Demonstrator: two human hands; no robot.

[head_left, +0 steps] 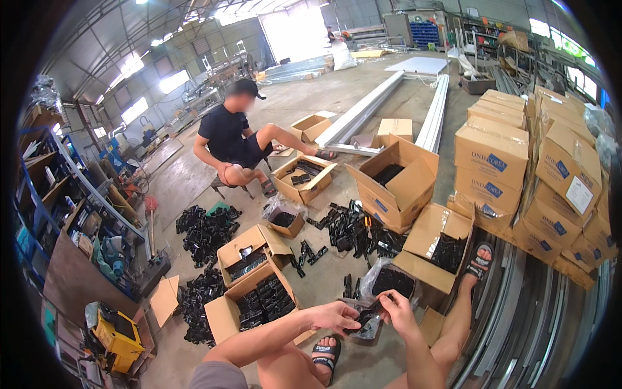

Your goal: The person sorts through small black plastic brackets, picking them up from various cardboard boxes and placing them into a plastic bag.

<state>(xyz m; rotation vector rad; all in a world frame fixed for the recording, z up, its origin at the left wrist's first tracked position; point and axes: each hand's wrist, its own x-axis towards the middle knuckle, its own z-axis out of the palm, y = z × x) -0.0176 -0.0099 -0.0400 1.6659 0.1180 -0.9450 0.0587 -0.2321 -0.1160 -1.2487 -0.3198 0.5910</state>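
Note:
Low in front of me, my left hand (335, 316) reaches in from the left with its fingers closed on a small black part (365, 314). Facing it, my right hand (398, 307) pinches at the same dark piece; its exact shape is too small to make out. Just beneath the hands is a small open box with a clear plastic bag (370, 334), holding black bits. Beyond my right hand, another bag-lined box is full of small black pieces (392, 281). Left of my hands, an open carton (220, 318) contains rows of black parts (264, 302).
Heaps of black parts (206, 230) lie on the floor among several open cartons (395, 178). A person (223, 136) sits on a low stool across from me. Stacked cartons (490, 155) and long metal profiles (525, 318) line the right. A yellow machine (116, 337) stands lower left.

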